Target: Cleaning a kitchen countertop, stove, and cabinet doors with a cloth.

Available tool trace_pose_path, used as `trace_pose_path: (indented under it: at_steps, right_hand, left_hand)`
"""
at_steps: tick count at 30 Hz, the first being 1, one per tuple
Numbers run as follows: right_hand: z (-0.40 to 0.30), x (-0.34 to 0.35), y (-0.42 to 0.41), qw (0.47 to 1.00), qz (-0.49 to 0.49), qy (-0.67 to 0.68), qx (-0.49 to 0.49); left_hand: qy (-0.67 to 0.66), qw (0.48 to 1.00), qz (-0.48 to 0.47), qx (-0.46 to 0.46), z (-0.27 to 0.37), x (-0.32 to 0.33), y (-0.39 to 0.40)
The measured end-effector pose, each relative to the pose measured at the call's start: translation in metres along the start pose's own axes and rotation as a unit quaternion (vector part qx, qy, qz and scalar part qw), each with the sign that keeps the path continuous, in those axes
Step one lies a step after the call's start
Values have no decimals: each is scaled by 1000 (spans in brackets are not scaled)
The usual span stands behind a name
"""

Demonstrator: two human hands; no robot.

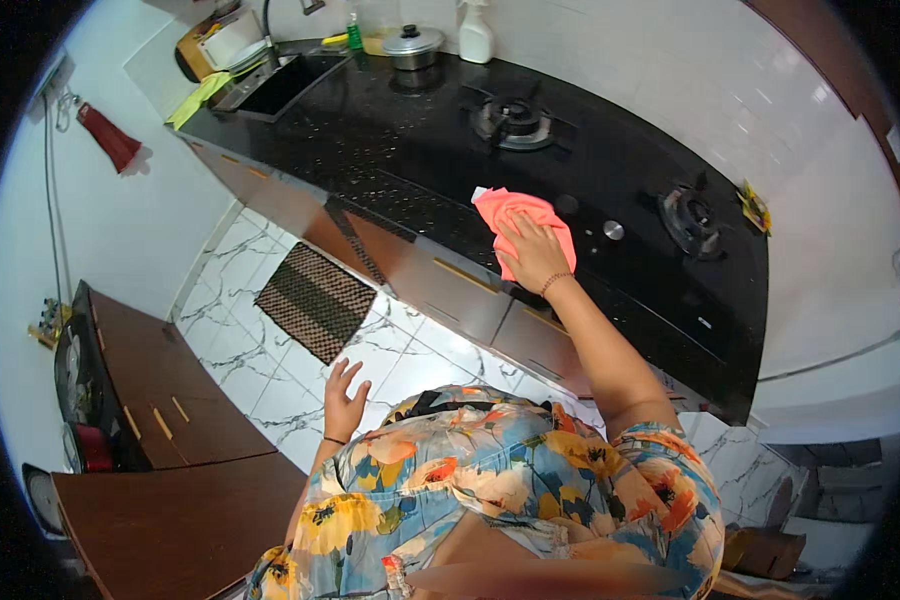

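Note:
My right hand (531, 253) presses a coral-pink cloth (551, 214) flat against the black glass gas hob (630, 300), near its front edge. A silver control knob (613, 229) sits just right of the cloth. Beyond the hand is one burner (516, 124), and a second burner (694, 217) stands farther right. My left hand (345, 401) hangs over the tiled floor with its fingers apart and nothing in it. Small pale specks or droplets dot the black countertop (352, 150) left of the hob.
A sink (292, 86) is set in the counter's left end, with a yellow-green cloth (202, 97) beside it. A lidded steel pot (412, 51) and a white spray bottle (476, 34) stand by the wall. A checkered mat (316, 302) lies on the floor; brown cabinets (172, 375) are at left.

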State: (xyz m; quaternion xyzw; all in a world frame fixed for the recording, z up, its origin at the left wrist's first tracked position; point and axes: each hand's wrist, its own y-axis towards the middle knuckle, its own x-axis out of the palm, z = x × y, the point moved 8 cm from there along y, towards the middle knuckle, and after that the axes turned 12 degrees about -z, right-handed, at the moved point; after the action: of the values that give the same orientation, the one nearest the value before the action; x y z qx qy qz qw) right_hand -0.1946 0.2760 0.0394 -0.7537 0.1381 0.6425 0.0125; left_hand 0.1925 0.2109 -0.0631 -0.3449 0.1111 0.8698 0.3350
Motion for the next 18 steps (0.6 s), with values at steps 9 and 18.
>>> trace_pose_path:
  at_steps: [9,18]
  right_hand:
    - [-41,36,116,987,-158,-13,21]
    - [-26,56,229,980,-174,58,75]
  left_hand:
    - [106,993,-17,-45,-6,-30,25]
    - [179,982,-52,34,57,-50,134]
